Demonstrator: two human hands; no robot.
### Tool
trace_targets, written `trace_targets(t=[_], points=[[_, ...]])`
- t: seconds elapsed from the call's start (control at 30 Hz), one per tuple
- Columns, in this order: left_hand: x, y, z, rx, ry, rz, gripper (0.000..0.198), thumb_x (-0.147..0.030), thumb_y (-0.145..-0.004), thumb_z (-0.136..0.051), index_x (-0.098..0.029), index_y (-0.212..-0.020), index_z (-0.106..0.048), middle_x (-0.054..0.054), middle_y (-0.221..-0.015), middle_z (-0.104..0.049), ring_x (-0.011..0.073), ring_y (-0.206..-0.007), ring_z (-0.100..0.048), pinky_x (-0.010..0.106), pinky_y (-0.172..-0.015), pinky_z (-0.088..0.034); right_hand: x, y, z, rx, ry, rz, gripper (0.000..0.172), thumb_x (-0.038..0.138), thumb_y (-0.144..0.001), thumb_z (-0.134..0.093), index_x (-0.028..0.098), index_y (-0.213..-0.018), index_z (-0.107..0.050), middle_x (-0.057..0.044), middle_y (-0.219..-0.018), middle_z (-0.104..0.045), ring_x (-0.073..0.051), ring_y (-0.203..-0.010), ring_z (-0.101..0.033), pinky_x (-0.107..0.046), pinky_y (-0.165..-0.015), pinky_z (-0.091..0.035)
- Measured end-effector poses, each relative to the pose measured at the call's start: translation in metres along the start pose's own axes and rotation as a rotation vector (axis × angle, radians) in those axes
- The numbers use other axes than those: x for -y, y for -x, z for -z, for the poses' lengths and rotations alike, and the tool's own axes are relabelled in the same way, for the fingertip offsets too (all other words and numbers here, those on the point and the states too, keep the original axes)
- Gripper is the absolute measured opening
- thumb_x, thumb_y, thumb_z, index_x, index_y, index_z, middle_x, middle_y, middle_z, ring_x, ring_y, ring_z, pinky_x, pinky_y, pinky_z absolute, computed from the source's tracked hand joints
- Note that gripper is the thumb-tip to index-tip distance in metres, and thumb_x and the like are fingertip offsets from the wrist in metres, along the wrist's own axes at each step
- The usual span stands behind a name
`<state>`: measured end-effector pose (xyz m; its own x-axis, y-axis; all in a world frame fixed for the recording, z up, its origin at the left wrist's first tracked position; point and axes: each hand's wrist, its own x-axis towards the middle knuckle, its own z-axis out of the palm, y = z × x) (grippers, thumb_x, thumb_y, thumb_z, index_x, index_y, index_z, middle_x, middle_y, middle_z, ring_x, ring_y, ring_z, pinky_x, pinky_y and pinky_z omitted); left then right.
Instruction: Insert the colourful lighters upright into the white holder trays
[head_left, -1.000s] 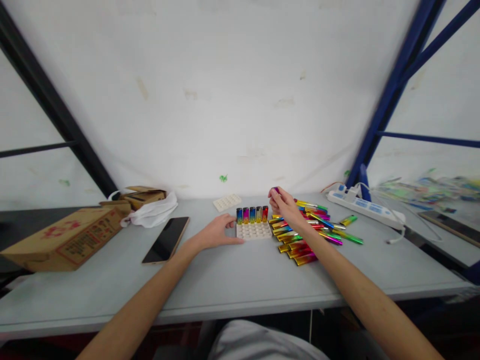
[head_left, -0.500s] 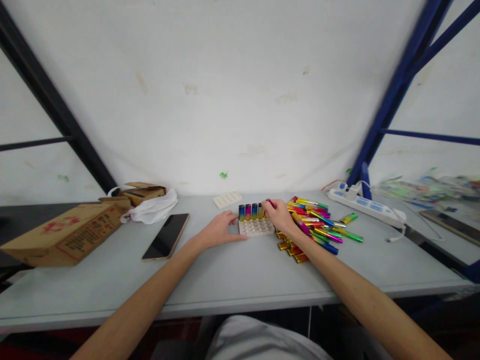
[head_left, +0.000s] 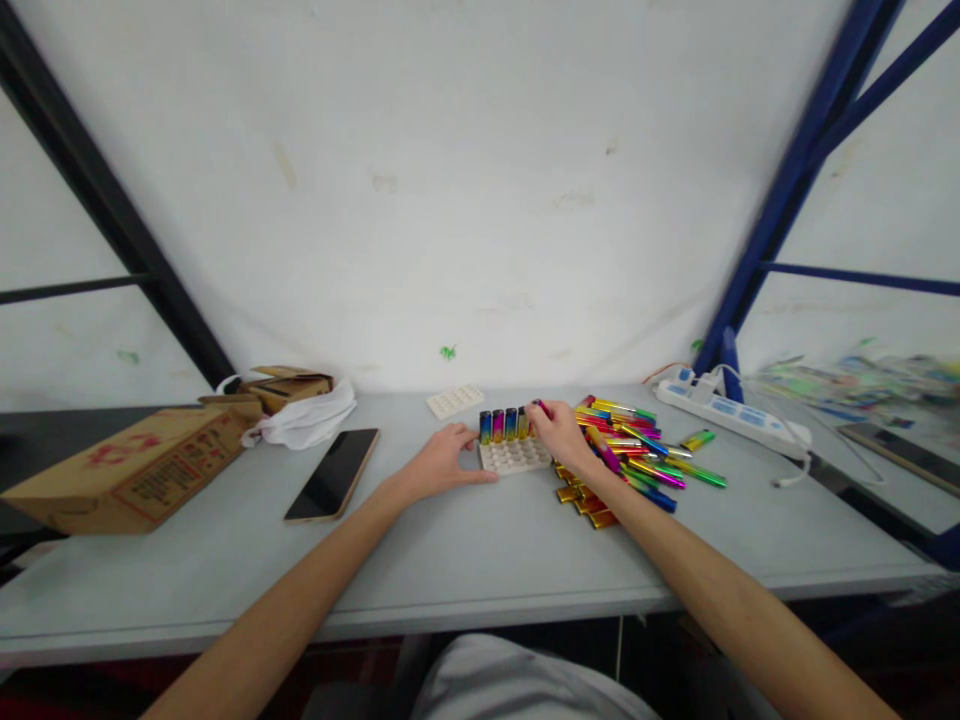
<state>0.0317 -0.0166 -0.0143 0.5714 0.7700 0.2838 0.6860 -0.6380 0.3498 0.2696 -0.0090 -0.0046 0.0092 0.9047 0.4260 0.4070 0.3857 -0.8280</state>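
A white tray with rows of round holes (head_left: 514, 458) lies on the table between my hands. Along its back row several shiny metallic tubes (head_left: 498, 425) stand upright, blue, purple and gold with dark tops. My left hand (head_left: 442, 462) rests at the tray's left side, thumb along the front corner and fingers at the left edge, holding it. Over the back right corner, my right hand (head_left: 559, 432) pinches a tube with a purple top (head_left: 540, 405); its lower part is hidden by the fingers. Beside my right wrist lies a pile of colourful metallic tubes (head_left: 637, 445).
A second white tray (head_left: 455, 401) lies near the wall. To the left are a black phone (head_left: 334, 475), a white plastic bag (head_left: 311, 418) and a cardboard box (head_left: 142, 465). A white power strip (head_left: 731, 410) with cables lies at the right, near a blue metal post (head_left: 780, 210).
Almost nothing differs. My right hand stays at the back right of the tray with the tube, and the view has shifted very slightly.
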Motion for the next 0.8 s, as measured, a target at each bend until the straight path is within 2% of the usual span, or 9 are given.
trace_targets(t=[0.37, 0.63, 0.8], points=[[-0.0013, 0.0020, 0.0005, 0.005, -0.021, 0.012, 0.059, -0.073, -0.072, -0.073, -0.019, -0.095, -0.065, 0.008, -0.096, -0.060, 0.0289, -0.092, -0.058, 0.039, -0.084, -0.047, 0.0013, 0.0046, 0.0029, 0.084, -0.038, 0.067, 0.053, 0.064, -0.089, -0.048, 0.022, -0.057, -0.042, 0.004, -0.054, -0.035, -0.012, -0.054, -0.033, -0.027, -0.053, -0.025], [0.0013, 0.0036, 0.0034, 0.003, -0.008, 0.022, 0.069, -0.071, -0.069, -0.077, -0.019, -0.113, -0.069, 0.010, -0.101, -0.062, 0.0304, -0.096, -0.060, 0.041, -0.090, -0.048, 0.0054, 0.0065, 0.0028, 0.083, 0.029, 0.112, 0.051, 0.062, -0.089, -0.046, 0.022, -0.059, -0.037, 0.004, -0.057, -0.031, -0.012, -0.057, -0.032, -0.027, -0.054, -0.024], [0.0035, 0.0039, 0.0028, -0.007, 0.025, 0.013, 0.069, -0.071, -0.068, -0.078, -0.019, -0.114, -0.071, 0.010, -0.101, -0.064, 0.0301, -0.097, -0.061, 0.041, -0.091, -0.049, 0.0080, 0.0066, 0.0037, 0.108, 0.083, 0.134, 0.043, 0.053, -0.086, -0.044, 0.023, -0.058, -0.036, 0.004, -0.054, -0.033, -0.012, -0.056, -0.033, -0.027, -0.054, -0.023]])
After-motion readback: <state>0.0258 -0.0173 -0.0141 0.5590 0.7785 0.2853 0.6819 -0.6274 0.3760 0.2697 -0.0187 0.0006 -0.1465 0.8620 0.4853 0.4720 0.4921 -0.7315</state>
